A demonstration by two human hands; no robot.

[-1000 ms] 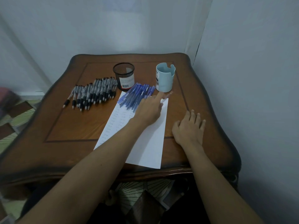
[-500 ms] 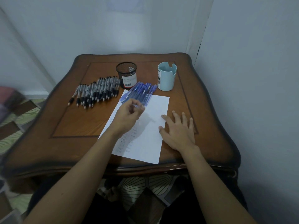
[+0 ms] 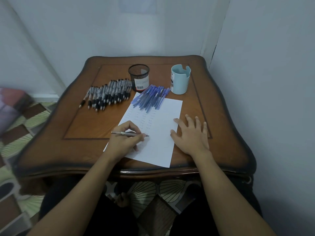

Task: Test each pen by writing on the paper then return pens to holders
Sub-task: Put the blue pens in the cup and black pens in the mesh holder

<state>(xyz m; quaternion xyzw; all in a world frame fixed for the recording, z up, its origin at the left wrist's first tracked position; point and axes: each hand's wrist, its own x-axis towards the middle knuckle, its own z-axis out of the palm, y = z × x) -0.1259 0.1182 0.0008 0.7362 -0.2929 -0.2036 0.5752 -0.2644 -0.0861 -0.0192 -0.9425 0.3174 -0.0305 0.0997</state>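
A white sheet of paper [image 3: 160, 143] lies on the wooden table [image 3: 88, 123], with rows of small written marks on its upper left part. My left hand [image 3: 124, 142] grips a pen [image 3: 129, 133] and its tip touches the paper near the middle. My right hand [image 3: 192, 135] lies flat with fingers spread on the paper's right edge and the table. Several blue pens [image 3: 150, 97] lie on the paper's far end. Several black-grip clear pens [image 3: 109, 94] lie in a row to the left. A black mesh holder [image 3: 139, 76] and a light blue holder [image 3: 179, 80] stand behind, both looking empty.
The table stands in a corner, with walls behind and to the right. A patterned floor [image 3: 25, 120] shows on the left and below the table's near edge. My legs are under the front edge.
My left hand reached to the blue pens, took one, and drew back to the paper's middle, where the tip now touches. My right hand slid left onto the paper's edge.
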